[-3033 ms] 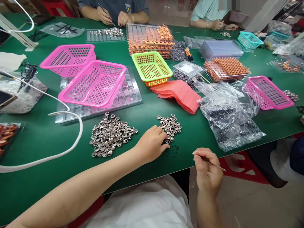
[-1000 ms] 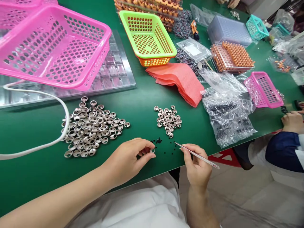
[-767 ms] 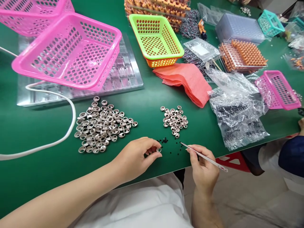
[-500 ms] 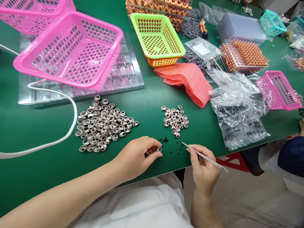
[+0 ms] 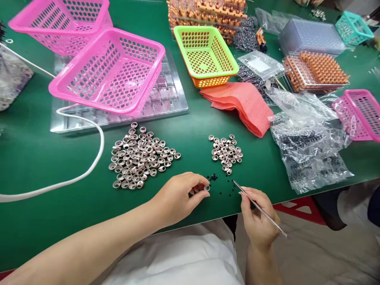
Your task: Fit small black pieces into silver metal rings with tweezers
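Between the thumb and fingers of my left hand (image 5: 181, 196) is pinched a small metal ring (image 5: 207, 188). My right hand (image 5: 259, 215) is closed around a pair of thin metal tweezers (image 5: 263, 212), whose tip points down-left at the table among tiny black pieces (image 5: 213, 177). These pieces lie scattered between my two hands; whether the tip grips one is too small to tell. Beyond them is a small pile of metal rings (image 5: 227, 152). A larger pile of similar rings (image 5: 139, 156) spreads out to the left, past my left forearm.
Pink baskets (image 5: 142, 107) sit on a clear moulded tray (image 5: 178, 101) at the back left. A white cable (image 5: 102, 144) curves across the left. Behind are a green basket (image 5: 208, 75), red cloth (image 5: 246, 105) and orange parts (image 5: 323, 67). Plastic bags (image 5: 308, 154) lie to the right.
The whole view has shifted, so the table's things appear farther right. My right hand has turned the tweezers to a steeper slant. My left hand still pinches the ring.
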Demonstrator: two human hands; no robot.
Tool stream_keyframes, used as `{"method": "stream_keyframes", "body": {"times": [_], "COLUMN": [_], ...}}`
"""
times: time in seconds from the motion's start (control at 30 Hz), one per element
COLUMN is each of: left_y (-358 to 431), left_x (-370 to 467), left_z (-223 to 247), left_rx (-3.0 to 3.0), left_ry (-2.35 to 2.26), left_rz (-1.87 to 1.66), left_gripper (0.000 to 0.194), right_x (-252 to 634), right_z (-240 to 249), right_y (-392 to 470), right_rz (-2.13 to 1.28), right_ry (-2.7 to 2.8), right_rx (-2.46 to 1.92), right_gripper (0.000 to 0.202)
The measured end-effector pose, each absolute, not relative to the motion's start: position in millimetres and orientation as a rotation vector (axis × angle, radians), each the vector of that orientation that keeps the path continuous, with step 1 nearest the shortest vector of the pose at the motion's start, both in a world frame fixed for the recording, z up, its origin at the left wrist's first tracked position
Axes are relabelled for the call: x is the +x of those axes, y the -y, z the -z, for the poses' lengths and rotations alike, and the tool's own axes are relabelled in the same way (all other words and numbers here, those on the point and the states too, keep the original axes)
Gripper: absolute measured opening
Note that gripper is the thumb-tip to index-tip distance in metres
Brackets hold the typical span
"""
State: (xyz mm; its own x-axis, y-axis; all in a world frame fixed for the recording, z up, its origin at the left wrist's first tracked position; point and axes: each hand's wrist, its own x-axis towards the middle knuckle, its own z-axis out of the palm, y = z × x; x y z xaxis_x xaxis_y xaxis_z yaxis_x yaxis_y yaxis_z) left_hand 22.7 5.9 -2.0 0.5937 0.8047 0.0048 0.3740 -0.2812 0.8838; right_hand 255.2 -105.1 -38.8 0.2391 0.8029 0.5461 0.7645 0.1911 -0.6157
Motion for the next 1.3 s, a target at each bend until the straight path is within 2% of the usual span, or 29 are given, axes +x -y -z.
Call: {"method": "stream_keyframes", "body": {"times": [0.13, 0.4, 0.6, 1.3], "left_y": [-5.9, -3.2, -3.0, 3.8], "left_x": [22.0, 22.6, 25.0, 26.6], "left_z": [1.9, -3.0, -9.1, -12.1], "left_rx": [1.82, 1.663, 1.57, 1.583], "left_ry": [-0.942, -0.92, -0.897, -0.909], "left_rz": [-0.571, -0.549, -0.499, -0.481], "left_gripper": [0.009, 0.008, 0.011, 0.007], "right_x": [252.6, 230.3, 218.8, 209.4], "right_z": [35.0, 15.9, 10.9, 1.3], "right_y": [105.9, 101.7, 104.1, 100.2], "right_rz": [-0.106, -0.347, -0.479, -0.602], "right_ry": [1.437, 1.176, 1.227, 1.294], "right_rx": [-1.501, -1.402, -1.307, -1.25], "right_gripper": [0.032, 0.021, 0.027, 0.034]}}
